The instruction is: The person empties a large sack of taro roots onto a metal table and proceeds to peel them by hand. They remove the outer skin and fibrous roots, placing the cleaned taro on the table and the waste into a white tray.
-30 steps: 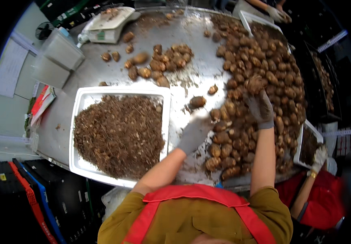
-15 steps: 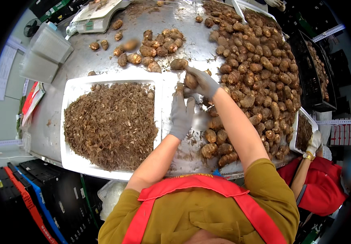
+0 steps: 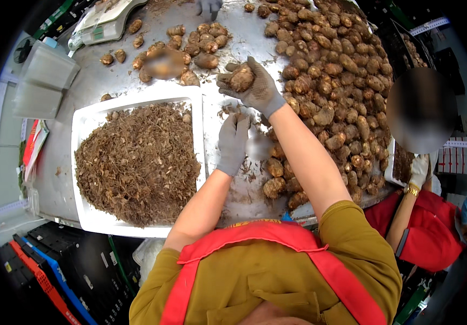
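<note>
My right hand (image 3: 254,89), in a grey dotted glove, cradles a brown, hairy corm (image 3: 241,79) in the palm, turned up with fingers partly spread round it. My gloved left hand (image 3: 232,142) is low over the metal table just right of a white foam tray (image 3: 199,173) of dry roots and debris; its fingers are curled, and anything in them is too hidden to name. A large pile of similar corms (image 3: 341,81) covers the table to the right of both hands. A smaller group (image 3: 206,43) lies beyond my right hand.
At the back left are a scale (image 3: 98,24) and clear plastic containers (image 3: 44,81). A co-worker's gloved hand (image 3: 419,170) is at another tray on the right; another (image 3: 208,7) shows at the far edge. Black crates (image 3: 60,260) stand at lower left.
My right hand has come from the pile to above my left hand, then moved up and left, turning palm up with a corm. My left hand has moved forward, its fingers curling.
</note>
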### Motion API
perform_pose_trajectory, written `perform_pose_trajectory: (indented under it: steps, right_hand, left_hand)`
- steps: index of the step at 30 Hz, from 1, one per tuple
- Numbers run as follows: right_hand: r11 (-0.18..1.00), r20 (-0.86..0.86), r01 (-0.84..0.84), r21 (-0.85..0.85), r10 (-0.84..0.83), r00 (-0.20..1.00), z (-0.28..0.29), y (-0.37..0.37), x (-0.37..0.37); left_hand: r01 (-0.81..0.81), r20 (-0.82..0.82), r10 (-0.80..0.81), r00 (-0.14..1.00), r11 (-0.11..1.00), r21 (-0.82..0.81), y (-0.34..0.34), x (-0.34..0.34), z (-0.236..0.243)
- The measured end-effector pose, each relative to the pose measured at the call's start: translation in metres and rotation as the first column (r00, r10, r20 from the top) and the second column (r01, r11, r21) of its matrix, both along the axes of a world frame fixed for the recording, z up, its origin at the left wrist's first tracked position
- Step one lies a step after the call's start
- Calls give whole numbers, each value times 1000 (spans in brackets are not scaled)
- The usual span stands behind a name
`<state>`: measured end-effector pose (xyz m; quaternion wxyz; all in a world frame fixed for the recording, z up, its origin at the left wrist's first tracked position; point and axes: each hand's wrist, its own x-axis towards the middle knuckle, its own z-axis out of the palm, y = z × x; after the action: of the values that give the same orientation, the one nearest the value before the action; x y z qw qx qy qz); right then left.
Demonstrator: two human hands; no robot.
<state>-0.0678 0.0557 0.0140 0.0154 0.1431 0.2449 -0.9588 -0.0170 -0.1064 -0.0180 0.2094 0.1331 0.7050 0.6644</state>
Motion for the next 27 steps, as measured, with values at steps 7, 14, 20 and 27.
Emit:
perform_pose_trajectory:
  steps: [7, 14, 20, 27]
  right_hand:
    - [961, -40, 165, 222, -160, 986, -4, -19, 72]
    - [818, -153, 295, 494, -252, 956, 2, -35, 110]
    - [426, -139, 368, 826, -479, 867, 13, -49, 126]
    - [603, -120, 316, 732, -343, 932, 7, -52, 137]
  left_hand:
    - [-1, -405, -9, 914, 1000, -25, -2, 0, -34]
    - [249, -33, -247, 968, 944, 216, 4, 10, 0]
    - [298, -478, -261, 839, 955, 1, 1, 20, 11]
    - [213, 42, -229, 973, 949, 231, 5, 11, 3]
